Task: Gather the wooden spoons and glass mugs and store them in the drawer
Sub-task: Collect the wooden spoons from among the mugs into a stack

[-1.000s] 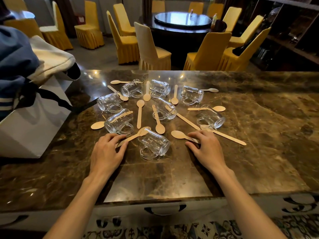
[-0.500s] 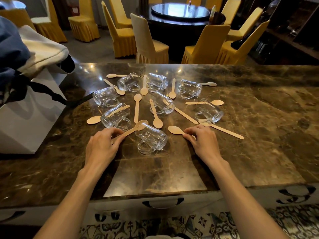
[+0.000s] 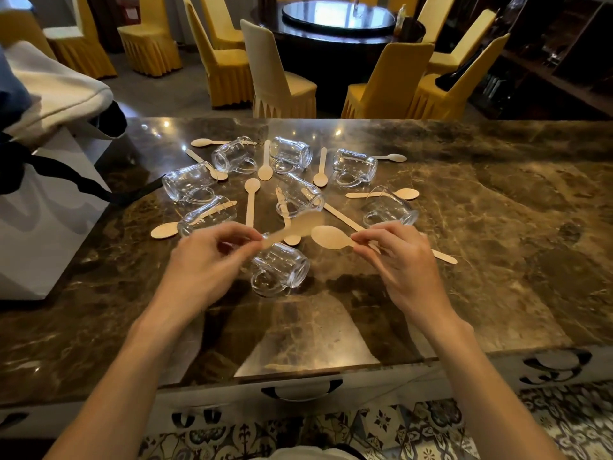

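Several glass mugs lie on their sides on the brown marble counter [image 3: 497, 260], with several wooden spoons scattered between them. My left hand [image 3: 205, 260] pinches the handle of a blurred wooden spoon [image 3: 298, 225], lifted off the counter. My right hand [image 3: 401, 257] pinches another wooden spoon [image 3: 328, 236] by its handle, bowl pointing left. Both spoons hover above the nearest glass mug [image 3: 280, 272]. Below the counter edge is a closed drawer front with a dark handle [image 3: 302, 390].
A white bag [image 3: 39, 207] with black straps and folded cloth on top stands at the counter's left end. Beyond the counter are yellow-covered chairs [image 3: 282, 81] and a round dark table [image 3: 338, 18]. Patterned tiles cover the floor below.
Both hands have lifted off the counter, each raising a wooden spoon it was touching; the two spoons now come together above the nearest mug.
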